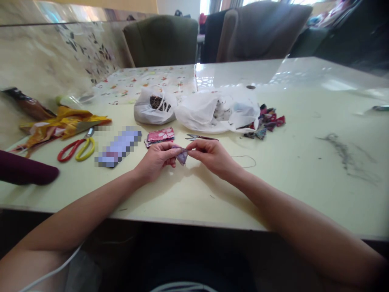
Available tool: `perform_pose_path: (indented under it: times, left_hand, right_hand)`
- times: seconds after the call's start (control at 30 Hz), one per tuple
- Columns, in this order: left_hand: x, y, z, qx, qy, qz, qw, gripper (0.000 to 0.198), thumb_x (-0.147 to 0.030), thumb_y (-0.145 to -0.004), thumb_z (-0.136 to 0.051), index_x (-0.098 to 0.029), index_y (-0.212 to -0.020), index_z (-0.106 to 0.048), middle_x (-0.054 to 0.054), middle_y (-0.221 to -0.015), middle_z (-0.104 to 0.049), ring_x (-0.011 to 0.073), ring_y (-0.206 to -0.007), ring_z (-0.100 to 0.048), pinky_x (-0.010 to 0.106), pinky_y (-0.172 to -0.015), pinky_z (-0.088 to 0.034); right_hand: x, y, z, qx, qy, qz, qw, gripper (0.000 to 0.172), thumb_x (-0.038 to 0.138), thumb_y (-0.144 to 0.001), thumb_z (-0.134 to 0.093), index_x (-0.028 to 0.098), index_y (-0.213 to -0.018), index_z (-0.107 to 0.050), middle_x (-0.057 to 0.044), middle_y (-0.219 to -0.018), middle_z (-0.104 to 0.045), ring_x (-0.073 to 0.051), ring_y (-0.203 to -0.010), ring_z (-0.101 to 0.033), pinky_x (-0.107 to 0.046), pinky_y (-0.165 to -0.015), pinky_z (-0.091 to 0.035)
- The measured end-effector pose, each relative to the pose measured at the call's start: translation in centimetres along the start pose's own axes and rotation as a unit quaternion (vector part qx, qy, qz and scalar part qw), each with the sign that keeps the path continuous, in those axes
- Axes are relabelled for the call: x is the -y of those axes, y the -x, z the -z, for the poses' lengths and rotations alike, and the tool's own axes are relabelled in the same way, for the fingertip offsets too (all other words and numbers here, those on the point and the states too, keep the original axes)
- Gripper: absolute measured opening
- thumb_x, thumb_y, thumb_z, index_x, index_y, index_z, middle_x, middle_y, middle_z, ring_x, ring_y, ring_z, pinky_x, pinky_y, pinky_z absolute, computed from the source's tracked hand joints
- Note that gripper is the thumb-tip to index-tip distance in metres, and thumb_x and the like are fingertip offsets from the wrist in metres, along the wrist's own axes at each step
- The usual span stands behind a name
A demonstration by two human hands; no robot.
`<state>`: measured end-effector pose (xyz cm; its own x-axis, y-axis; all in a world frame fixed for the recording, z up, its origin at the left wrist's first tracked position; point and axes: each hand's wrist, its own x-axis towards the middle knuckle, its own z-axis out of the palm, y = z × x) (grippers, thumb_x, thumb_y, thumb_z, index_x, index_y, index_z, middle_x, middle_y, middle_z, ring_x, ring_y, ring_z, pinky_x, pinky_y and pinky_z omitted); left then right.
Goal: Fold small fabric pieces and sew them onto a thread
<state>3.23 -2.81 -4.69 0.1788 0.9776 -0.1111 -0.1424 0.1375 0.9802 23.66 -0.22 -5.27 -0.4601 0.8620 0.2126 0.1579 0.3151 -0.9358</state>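
A small purple patterned piece of fabric (pixel 181 157), folded to a point at the bottom, is pinched between the thumb and fingers of my left hand (pixel 159 159). My right hand (pixel 209 156) is closed at the fabric's upper right edge, its fingertips pinching there. Whether a needle is between those fingers is too small to tell. A dark thread (pixel 251 159) curls over the table to the right of my right hand. Just behind my hands lie thread snips (pixel 206 138) and a stack of printed fabric pieces (pixel 160 135), pink flowered on top.
Two white plastic bags (pixel 194 111) (pixel 146 113) stand behind, one showing dark grains. Small sewn fabric pieces (pixel 273 119) are heaped at right. Red-and-yellow-handled scissors (pixel 71 151), a blurred-out phone-like object (pixel 118 148), yellow wrapping (pixel 67 121) and a dark maroon cylinder (pixel 27 168) lie left. Tangled thread (pixel 343 154) lies far right.
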Motion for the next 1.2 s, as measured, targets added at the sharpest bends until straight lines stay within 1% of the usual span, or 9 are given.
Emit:
perform_pose_path:
  times: [0.3, 0.47, 0.53, 0.63, 0.73, 0.87, 1.0, 1.1, 1.2]
  left_hand:
    - [-0.4, 0.1, 0.0, 0.038, 0.036, 0.035, 0.998, 0.018, -0.029, -0.073, -0.086, -0.015, -0.079, -0.076, 0.002, -0.067, -0.072, 0.0046, -0.049, -0.052, 0.015, -0.047, -0.042]
    - [-0.3, 0.1, 0.0, 0.047, 0.026, 0.044, 0.998, 0.02, -0.031, -0.073, -0.086, -0.016, -0.08, -0.075, 0.002, -0.068, -0.073, 0.0052, -0.049, -0.053, 0.016, -0.048, -0.043]
    - [-0.3, 0.2, 0.0, 0.046, 0.013, 0.04, 0.998, 0.02, -0.032, -0.074, -0.085, -0.017, -0.079, -0.075, 0.003, -0.07, -0.074, 0.0061, -0.05, -0.054, 0.018, -0.048, -0.043]
    - [-0.4, 0.2, -0.2, 0.042, -0.009, 0.029, 0.999, 0.02, -0.034, -0.075, -0.084, -0.017, -0.079, -0.074, 0.003, -0.071, -0.074, 0.0075, -0.052, -0.055, 0.02, -0.05, -0.044]
    - [-0.3, 0.3, -0.4, 0.038, -0.023, 0.011, 0.999, 0.02, -0.035, -0.077, -0.083, -0.017, -0.079, -0.074, 0.003, -0.072, -0.074, 0.008, -0.054, -0.056, 0.02, -0.052, -0.046]
    - [0.0, 0.4, -0.5, 0.038, -0.033, -0.009, 0.999, 0.02, -0.035, -0.079, -0.082, -0.016, -0.08, -0.074, 0.003, -0.072, -0.074, 0.0082, -0.057, -0.058, 0.02, -0.054, -0.048]
    - [0.4, 0.4, -0.6, 0.036, -0.06, -0.029, 0.997, 0.024, -0.036, -0.079, -0.082, -0.014, -0.082, -0.075, 0.003, -0.073, -0.072, 0.0087, -0.055, -0.058, 0.022, -0.054, -0.05]
    - [0.4, 0.5, -0.9, 0.028, -0.093, -0.042, 0.994, 0.026, -0.037, -0.078, -0.081, -0.013, -0.081, -0.073, 0.004, -0.071, -0.071, 0.0095, -0.053, -0.058, 0.023, -0.052, -0.051]
    - [0.3, 0.8, -1.3, 0.026, -0.134, -0.05, 0.989, 0.026, -0.037, -0.08, -0.078, -0.013, -0.077, -0.069, 0.004, -0.069, -0.071, 0.01, -0.053, -0.058, 0.023, -0.052, -0.051]
  right_hand:
    - [0.2, -0.3, 0.4, 0.039, -0.084, -0.012, 0.996, 0.017, 0.037, -0.081, -0.071, 0.02, -0.084, -0.076, 0.0, -0.077, -0.064, -0.013, -0.071, -0.05, -0.03, -0.069, -0.038]
    - [-0.1, -0.4, 0.3, 0.042, -0.084, 0.0, 0.996, 0.02, 0.039, -0.081, -0.072, 0.019, -0.082, -0.075, 0.0, -0.078, -0.065, -0.014, -0.075, -0.053, -0.031, -0.072, -0.039]
    - [-0.3, -0.4, 0.2, 0.031, -0.061, 0.004, 0.998, 0.021, 0.04, -0.083, -0.072, 0.019, -0.081, -0.073, 0.0, -0.076, -0.063, -0.014, -0.073, -0.051, -0.031, -0.071, -0.039]
    - [-0.4, -0.3, -0.1, -0.007, 0.004, 0.008, 1.0, 0.021, 0.04, -0.085, -0.07, 0.019, -0.081, -0.068, 0.002, -0.069, -0.056, -0.012, -0.066, -0.045, -0.029, -0.064, -0.034]
    - [-0.1, 0.0, -0.3, -0.032, 0.061, 0.024, 0.997, 0.015, 0.034, -0.088, -0.067, 0.02, -0.085, -0.062, 0.004, -0.065, -0.05, -0.012, -0.063, -0.043, -0.028, -0.062, -0.033]
    - [0.6, 0.4, -0.6, -0.032, 0.1, 0.05, 0.993, 0.005, 0.025, -0.09, -0.059, 0.02, -0.09, -0.057, 0.003, -0.07, -0.053, -0.013, -0.069, -0.048, -0.029, -0.067, -0.036]
    - [1.0, 0.6, -1.0, -0.019, 0.133, 0.076, 0.988, 0.003, 0.023, -0.092, -0.055, 0.02, -0.092, -0.054, -0.001, -0.077, -0.058, -0.015, -0.073, -0.053, -0.029, -0.07, -0.038]
    - [1.1, 0.7, -1.1, -0.016, 0.194, 0.105, 0.975, 0.005, 0.022, -0.094, -0.053, 0.02, -0.089, -0.051, -0.003, -0.082, -0.061, -0.016, -0.075, -0.053, -0.028, -0.069, -0.036]
    - [1.1, 0.7, -1.2, -0.002, 0.301, 0.127, 0.945, 0.011, 0.019, -0.096, -0.048, 0.02, -0.085, -0.05, -0.004, -0.078, -0.061, -0.017, -0.07, -0.05, -0.03, -0.066, -0.03]
